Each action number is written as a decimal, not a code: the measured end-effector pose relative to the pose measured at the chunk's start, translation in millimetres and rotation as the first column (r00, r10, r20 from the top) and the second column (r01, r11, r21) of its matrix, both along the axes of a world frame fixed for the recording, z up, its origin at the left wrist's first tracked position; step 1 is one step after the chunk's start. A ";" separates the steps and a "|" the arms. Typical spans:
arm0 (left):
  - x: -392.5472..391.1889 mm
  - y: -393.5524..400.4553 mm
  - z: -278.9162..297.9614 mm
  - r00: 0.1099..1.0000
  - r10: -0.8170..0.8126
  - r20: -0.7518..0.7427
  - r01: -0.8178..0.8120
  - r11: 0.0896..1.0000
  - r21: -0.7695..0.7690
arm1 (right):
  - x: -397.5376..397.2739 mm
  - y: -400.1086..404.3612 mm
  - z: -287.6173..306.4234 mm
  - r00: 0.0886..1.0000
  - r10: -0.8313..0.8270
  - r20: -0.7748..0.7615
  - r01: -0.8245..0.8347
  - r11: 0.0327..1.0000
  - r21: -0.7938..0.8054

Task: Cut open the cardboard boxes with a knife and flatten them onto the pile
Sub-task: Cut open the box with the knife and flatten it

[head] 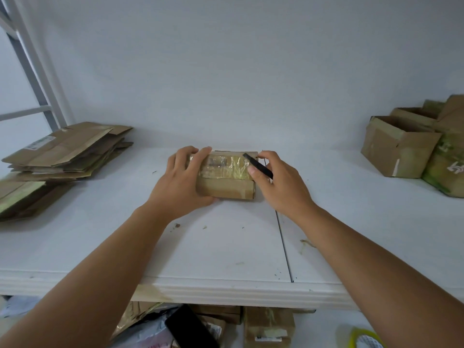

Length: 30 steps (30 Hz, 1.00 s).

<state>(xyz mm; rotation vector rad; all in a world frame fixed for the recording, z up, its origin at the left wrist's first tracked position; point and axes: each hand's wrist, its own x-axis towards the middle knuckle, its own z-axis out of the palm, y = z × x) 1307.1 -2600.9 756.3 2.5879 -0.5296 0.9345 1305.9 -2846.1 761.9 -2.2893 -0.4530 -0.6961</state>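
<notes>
Two hands meet on one small taped cardboard box (pixel 227 178) that sits on the white table (pixel 226 247), toward its far side near the wall. In the head view, the only view, the left hand (pixel 179 182) wraps over the box's left end, fingers curled across the top and thumb at the near lower edge; this looks like a bracing grip, meant to keep the light box from sliding when the blade bites. The right hand (pixel 278 183) pinches a black knife (pixel 258 166) between thumb and fingers, the other fingers curled at the box's right end. The knife lies slantwise over the top right corner, its tip pointing up and left toward the glossy tape (pixel 226 165) that runs along the lid, probably so the cut can start at the seam's end and travel along it. The tape appears uncut, so the box is judged still sealed.

Both forearms reach straight forward from the near edge, converging on the box, wrists low and close to the tabletop.

The pile (pixel 65 153) of flattened cardboard lies well apart at the far left, ready to take this box once it is opened. Several open boxes (pixel 401 149) stand in a cluster at the far right. Small scraps dot the table, and more cardboard and a dark phone-like object (pixel 190 327) show below its front edge.
</notes>
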 end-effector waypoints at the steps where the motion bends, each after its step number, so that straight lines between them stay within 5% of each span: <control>1: 1.0 0.9 -1.0 1.000 -0.020 -0.012 0.020 1.000 -0.012 | 1.2 -0.5 -0.5 1.000 0.018 -0.012 -0.018 1.000 -0.001; 7: 8.9 9.7 -4.9 0.966 -0.166 -0.200 0.142 0.981 -0.130 | 6.0 -3.2 -6.7 0.996 0.048 -0.069 -0.054 0.994 -0.091; 13: 13.7 12.3 -7.9 0.953 -0.130 -0.273 0.060 0.967 -0.249 | 6.7 -7.2 -7.5 0.991 0.085 -0.107 -0.099 0.987 -0.129; 30: 8.4 20.2 -4.1 0.943 -0.265 -0.202 0.188 0.923 -0.335 | 6.0 -10.1 -4.0 0.993 0.050 -0.105 -0.075 0.967 -0.246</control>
